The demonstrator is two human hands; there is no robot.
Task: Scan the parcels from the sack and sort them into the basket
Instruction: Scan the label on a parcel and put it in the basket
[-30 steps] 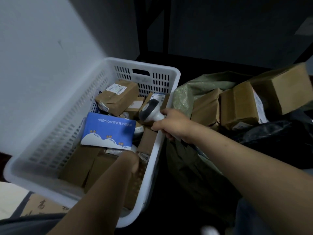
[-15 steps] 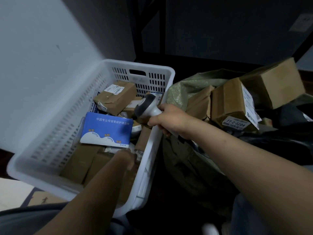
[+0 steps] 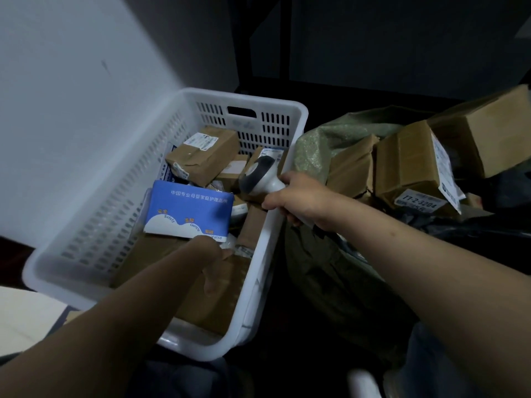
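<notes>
Where the left forearm [image 3: 129, 311] crosses the lower frame, the left hand [image 3: 214, 255] meets the near edge of the blue box [image 3: 189, 214] inside the white basket [image 3: 94, 214], its fingers hidden, so I cannot tell its grip. At centre the right hand [image 3: 301, 199] curls round the scanner [image 3: 260, 175] above the basket's right rim. Farther right, brown parcels [image 3: 408, 165] crowd the green sack [image 3: 319, 142], one cut off at the frame edge.

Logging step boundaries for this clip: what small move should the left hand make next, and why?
Probably draw the left hand off the blue box and over to the sack. The box already lies inside the basket, the right hand grips the scanner, and cardboard boxes wait in the sack.
</notes>
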